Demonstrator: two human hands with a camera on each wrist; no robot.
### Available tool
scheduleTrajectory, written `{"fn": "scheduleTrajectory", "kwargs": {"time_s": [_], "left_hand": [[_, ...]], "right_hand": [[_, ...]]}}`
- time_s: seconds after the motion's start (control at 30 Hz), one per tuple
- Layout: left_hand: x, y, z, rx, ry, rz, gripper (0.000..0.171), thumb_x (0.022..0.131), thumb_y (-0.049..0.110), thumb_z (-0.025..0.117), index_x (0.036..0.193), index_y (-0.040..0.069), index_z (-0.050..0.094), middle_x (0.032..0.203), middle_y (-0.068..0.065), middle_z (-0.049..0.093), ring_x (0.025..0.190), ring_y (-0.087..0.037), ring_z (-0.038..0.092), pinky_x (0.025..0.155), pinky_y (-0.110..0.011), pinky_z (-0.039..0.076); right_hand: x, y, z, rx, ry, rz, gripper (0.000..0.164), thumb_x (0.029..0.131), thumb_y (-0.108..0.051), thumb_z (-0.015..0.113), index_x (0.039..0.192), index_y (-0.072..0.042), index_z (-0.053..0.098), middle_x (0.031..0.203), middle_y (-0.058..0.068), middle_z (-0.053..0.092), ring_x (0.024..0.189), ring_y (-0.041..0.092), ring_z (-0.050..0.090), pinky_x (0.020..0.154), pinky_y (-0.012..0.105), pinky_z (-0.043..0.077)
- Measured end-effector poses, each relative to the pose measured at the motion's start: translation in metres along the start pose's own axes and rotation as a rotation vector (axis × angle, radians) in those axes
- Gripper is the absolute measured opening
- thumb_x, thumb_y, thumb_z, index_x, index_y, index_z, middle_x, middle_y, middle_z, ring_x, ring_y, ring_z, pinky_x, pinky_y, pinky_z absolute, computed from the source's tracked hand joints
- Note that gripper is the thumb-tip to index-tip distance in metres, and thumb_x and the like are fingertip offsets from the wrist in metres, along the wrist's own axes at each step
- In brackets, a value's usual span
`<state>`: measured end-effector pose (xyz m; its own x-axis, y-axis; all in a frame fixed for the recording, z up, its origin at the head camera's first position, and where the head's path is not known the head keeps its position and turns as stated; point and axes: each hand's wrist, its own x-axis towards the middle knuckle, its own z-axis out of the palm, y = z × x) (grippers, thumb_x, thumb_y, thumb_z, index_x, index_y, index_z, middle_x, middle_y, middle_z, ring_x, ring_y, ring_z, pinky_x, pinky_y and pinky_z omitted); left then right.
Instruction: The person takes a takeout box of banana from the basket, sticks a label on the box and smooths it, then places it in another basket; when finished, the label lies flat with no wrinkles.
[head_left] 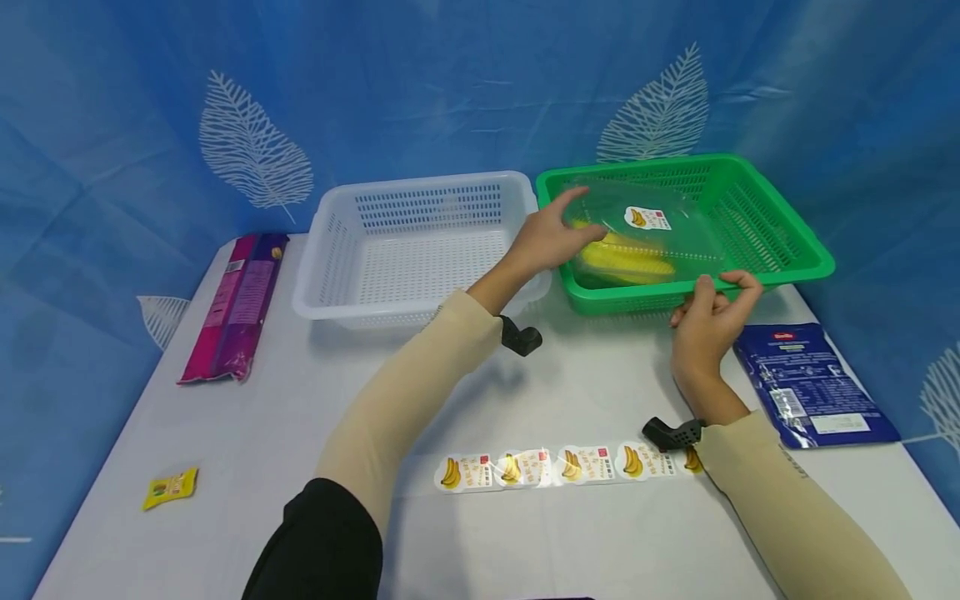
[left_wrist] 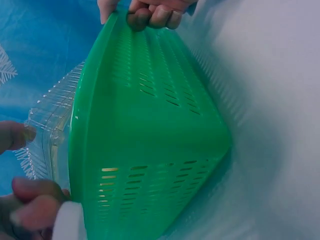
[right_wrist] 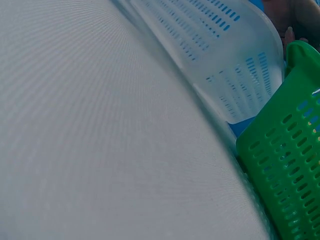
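Note:
A clear plastic box with yellow, elongated contents lies tilted in the green basket. On its lid is a white sticker with a banana picture. My left hand holds the box by its left end, thumb and fingers spread around it; the left wrist view has the left fingers close by the basket's rim. At the basket's front rim, my right hand grips the edge, thumb above and other fingers curled underneath.
Left of the green basket stands a white basket. A strip of banana stickers lies in front. A blue packet is at the right, a magenta-purple packet at the left, and a small yellow packet at the front left.

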<state>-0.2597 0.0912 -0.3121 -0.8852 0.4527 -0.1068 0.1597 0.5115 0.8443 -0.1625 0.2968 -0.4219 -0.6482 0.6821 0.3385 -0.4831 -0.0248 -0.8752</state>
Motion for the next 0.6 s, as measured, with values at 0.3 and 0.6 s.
{"fn": "scheduleTrajectory", "kwargs": {"time_s": [0.3,0.6], "left_hand": [[0.003,0.006,0.002,0.135,0.004,-0.016,0.073,0.100,0.050,0.061,0.162,0.037,0.026,0.068,-0.001,0.051,0.051,-0.013,0.033,0.061,-0.033,0.040],[0.004,0.013,0.008,0.310,-0.047,-0.056,0.079,0.099,0.062,0.053,0.164,0.038,0.015,0.118,-0.004,0.065,0.075,-0.015,0.053,0.072,-0.034,0.046]], "right_hand": [[0.001,0.000,0.000,-0.006,0.003,0.001,0.011,0.105,-0.008,0.050,0.111,-0.013,0.043,0.060,0.008,0.036,0.042,0.020,0.036,0.041,0.023,0.036],[0.002,0.000,0.001,0.022,-0.005,0.006,0.012,0.104,-0.007,0.050,0.111,-0.012,0.043,0.058,0.007,0.035,0.041,0.019,0.035,0.040,0.023,0.035]]}}
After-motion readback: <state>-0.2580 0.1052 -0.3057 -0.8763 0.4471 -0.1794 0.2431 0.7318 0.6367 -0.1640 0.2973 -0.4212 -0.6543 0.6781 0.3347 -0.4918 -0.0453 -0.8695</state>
